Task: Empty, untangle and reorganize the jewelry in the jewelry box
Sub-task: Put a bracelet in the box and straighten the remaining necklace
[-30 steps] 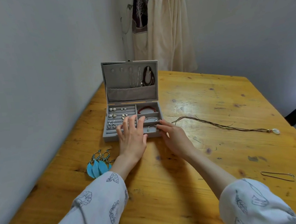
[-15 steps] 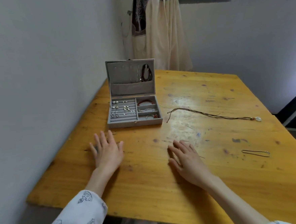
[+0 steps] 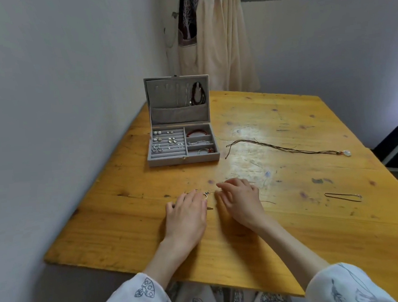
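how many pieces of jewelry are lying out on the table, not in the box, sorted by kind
Long cord necklaces with a pale pendant: 1
Short dark cords with a metal clasp: 1
Small metal pieces between the left hand and right hand, partly hidden: 1 cluster, exact count cannot be told
Total: 3 groups on the table, outside the jewelry box

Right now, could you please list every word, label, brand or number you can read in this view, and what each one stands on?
None can be read.
The jewelry box shows no label or brand.
The sleeves carry only line drawings, no letters.
The hanging cloth bears a tree pattern, no text.
The table shows only stains and knots.
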`<state>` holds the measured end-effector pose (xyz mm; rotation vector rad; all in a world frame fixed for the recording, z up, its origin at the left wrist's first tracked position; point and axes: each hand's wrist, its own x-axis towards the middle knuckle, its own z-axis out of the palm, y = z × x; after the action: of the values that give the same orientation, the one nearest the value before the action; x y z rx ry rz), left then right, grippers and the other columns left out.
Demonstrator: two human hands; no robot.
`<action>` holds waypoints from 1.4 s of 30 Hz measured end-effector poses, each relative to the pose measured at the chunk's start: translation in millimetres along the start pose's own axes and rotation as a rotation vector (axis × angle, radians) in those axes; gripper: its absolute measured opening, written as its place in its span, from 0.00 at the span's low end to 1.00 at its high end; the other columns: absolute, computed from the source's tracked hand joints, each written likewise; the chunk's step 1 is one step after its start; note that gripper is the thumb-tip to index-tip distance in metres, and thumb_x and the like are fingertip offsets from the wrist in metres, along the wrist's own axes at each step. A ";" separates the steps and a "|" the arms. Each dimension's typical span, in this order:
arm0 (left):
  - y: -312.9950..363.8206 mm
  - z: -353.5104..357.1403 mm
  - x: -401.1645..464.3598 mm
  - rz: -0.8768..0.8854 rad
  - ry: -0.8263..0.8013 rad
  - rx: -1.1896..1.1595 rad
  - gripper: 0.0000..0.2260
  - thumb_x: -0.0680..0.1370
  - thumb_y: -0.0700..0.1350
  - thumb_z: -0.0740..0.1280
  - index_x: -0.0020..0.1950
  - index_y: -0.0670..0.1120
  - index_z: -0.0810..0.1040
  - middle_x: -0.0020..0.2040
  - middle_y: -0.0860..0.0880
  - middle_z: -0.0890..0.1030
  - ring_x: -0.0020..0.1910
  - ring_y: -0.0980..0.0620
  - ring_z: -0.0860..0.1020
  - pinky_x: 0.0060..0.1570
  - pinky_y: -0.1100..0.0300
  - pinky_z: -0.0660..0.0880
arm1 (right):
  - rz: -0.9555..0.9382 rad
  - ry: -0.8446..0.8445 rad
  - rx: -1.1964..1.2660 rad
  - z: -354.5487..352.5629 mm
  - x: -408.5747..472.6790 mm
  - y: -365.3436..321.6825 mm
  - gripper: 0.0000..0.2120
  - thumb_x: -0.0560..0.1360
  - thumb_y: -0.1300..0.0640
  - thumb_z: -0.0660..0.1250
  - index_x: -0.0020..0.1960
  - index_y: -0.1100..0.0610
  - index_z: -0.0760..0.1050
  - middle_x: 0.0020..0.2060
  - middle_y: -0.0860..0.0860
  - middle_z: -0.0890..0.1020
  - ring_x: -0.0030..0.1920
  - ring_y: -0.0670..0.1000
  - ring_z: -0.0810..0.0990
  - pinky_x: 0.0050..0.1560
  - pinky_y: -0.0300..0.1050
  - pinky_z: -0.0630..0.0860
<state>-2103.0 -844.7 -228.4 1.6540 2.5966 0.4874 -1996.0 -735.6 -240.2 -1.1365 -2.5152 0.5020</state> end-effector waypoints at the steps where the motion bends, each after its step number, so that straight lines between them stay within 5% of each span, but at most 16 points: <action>1: -3.7 -2.6 3.2 -0.013 0.034 -0.049 0.15 0.81 0.50 0.50 0.66 0.53 0.68 0.66 0.55 0.71 0.66 0.54 0.66 0.58 0.55 0.61 | -0.012 -0.009 -0.004 2.3 3.4 -4.0 0.16 0.78 0.49 0.57 0.64 0.46 0.71 0.60 0.48 0.74 0.63 0.51 0.67 0.59 0.50 0.58; 5: -25.7 -11.3 26.7 -0.097 0.129 -0.162 0.12 0.79 0.45 0.58 0.62 0.52 0.74 0.60 0.54 0.76 0.61 0.53 0.69 0.54 0.59 0.59 | -0.054 -0.053 -0.004 6.8 15.7 -13.5 0.15 0.76 0.50 0.61 0.62 0.46 0.74 0.58 0.49 0.74 0.61 0.52 0.67 0.58 0.51 0.59; 9: -33.7 -10.9 53.1 -0.052 -0.082 -0.115 0.14 0.78 0.47 0.62 0.63 0.52 0.74 0.57 0.50 0.76 0.59 0.51 0.69 0.60 0.56 0.62 | -0.042 0.008 0.092 8.2 18.5 -11.9 0.08 0.75 0.53 0.64 0.52 0.48 0.80 0.52 0.49 0.76 0.56 0.51 0.70 0.54 0.49 0.60; 12: -30.9 -5.3 58.4 0.022 -0.083 -0.143 0.10 0.76 0.47 0.65 0.56 0.51 0.79 0.50 0.50 0.75 0.53 0.52 0.71 0.54 0.57 0.67 | -0.039 0.036 0.135 8.1 17.0 -9.7 0.07 0.74 0.54 0.65 0.50 0.50 0.81 0.50 0.49 0.77 0.54 0.51 0.71 0.52 0.47 0.60; 18: -29.2 -1.8 55.7 0.107 -0.052 -0.180 0.04 0.76 0.45 0.65 0.47 0.47 0.78 0.45 0.52 0.74 0.47 0.56 0.71 0.48 0.64 0.67 | 0.068 0.012 0.475 -17.5 10.7 -2.1 0.03 0.73 0.60 0.67 0.44 0.55 0.80 0.41 0.50 0.82 0.42 0.44 0.77 0.47 0.37 0.74; 20: -22.8 -7.1 56.5 0.097 -0.043 -0.290 0.03 0.76 0.45 0.65 0.46 0.48 0.78 0.43 0.53 0.76 0.44 0.56 0.73 0.45 0.66 0.68 | 0.118 0.027 0.556 -29.2 6.7 3.8 0.03 0.72 0.60 0.67 0.43 0.54 0.79 0.39 0.48 0.82 0.41 0.43 0.78 0.43 0.31 0.73; 25: 15.0 -23.9 57.1 -0.075 -0.084 -0.838 0.00 0.75 0.43 0.68 0.44 0.47 0.78 0.40 0.52 0.83 0.39 0.59 0.80 0.38 0.71 0.73 | 0.192 0.070 0.804 -65.6 -7.2 20.2 0.04 0.72 0.62 0.69 0.39 0.55 0.78 0.40 0.56 0.84 0.43 0.53 0.81 0.44 0.48 0.78; 27: 34.8 -29.4 56.5 -0.103 -0.107 -1.017 0.03 0.75 0.43 0.67 0.46 0.44 0.78 0.39 0.51 0.84 0.37 0.60 0.80 0.37 0.70 0.73 | 0.185 0.086 0.854 -81.6 -16.0 30.3 0.06 0.72 0.63 0.67 0.38 0.55 0.77 0.38 0.54 0.84 0.41 0.51 0.82 0.40 0.44 0.78; 31: 72.5 -37.0 54.0 -0.072 -0.200 -1.151 0.03 0.75 0.43 0.67 0.46 0.44 0.78 0.40 0.49 0.84 0.38 0.56 0.81 0.41 0.64 0.76 | 0.183 0.073 0.837 -111.2 -35.8 52.0 0.04 0.73 0.64 0.66 0.40 0.59 0.77 0.33 0.52 0.83 0.31 0.46 0.80 0.33 0.37 0.75; 37: 140.1 -32.3 57.9 -0.052 -0.416 -1.258 0.03 0.75 0.41 0.66 0.46 0.42 0.76 0.39 0.46 0.83 0.35 0.52 0.81 0.40 0.58 0.79 | 0.315 0.139 0.815 -159.2 -66.3 104.7 0.05 0.75 0.63 0.63 0.40 0.58 0.74 0.31 0.52 0.79 0.31 0.48 0.79 0.34 0.45 0.77; 42: 196.3 -10.2 62.6 -0.051 -0.576 -1.201 0.03 0.78 0.41 0.63 0.47 0.42 0.73 0.37 0.45 0.82 0.30 0.52 0.81 0.30 0.62 0.78 | 0.475 0.150 0.628 -187.8 -84.8 158.1 0.07 0.76 0.61 0.62 0.39 0.55 0.72 0.33 0.50 0.79 0.31 0.47 0.77 0.26 0.37 0.74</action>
<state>-1959.5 -715.5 -155.8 1.0311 1.3759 1.0613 -1758.7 -669.1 -158.1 -1.4172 -1.7396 1.1738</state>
